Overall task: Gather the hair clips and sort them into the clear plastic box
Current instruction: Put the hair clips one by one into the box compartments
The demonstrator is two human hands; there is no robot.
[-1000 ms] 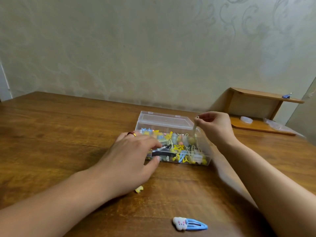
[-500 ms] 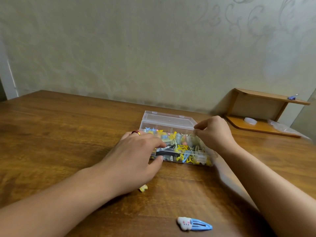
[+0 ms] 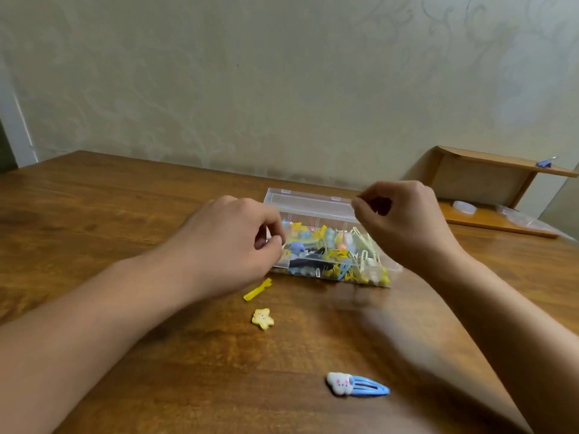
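Nearest you, on the brown wooden table [image 3: 94, 220]: one blue metal snap hair clip with a white cloud charm [image 3: 357, 383], lying flat, charm end to the left, well apart from both of your hands.

Next out: one small yellow star-shaped charm clip [image 3: 263, 318], flat on the wood; just beyond it, one plain yellow strip-shaped clip [image 3: 257, 289], lying at a slant, its upper end just below your left hand and near the box's front left corner.

Your left hand [image 3: 228, 249]: back of the hand towards the camera, fingers curled in, fingertips [image 3: 275, 241] drawn together at the left end of the box; whether they pinch anything you cannot tell from this view.

Middle of the table: one clear rectangular plastic box [image 3: 313, 264], lid [image 3: 308, 205] swung open and lying behind it; contents a mixed heap of hair clips [image 3: 332, 252], mostly yellow, with pale blue, cream and black pieces, filling the box to about the rim.

Your right hand [image 3: 404, 220]: raised over the right end of the box, fingers curled, thumb and forefinger pressed tip to tip near the lid's right corner; what lies between them, if anything, is too small to tell.

Furthest, at the right against the pale patterned wall [image 3: 282, 73]: one low wooden shelf [image 3: 488, 164]; a small purple clip [image 3: 545, 163] on its top board; a clear round item [image 3: 465, 207] and clear plastic wrapping [image 3: 520, 218] on its lower board.
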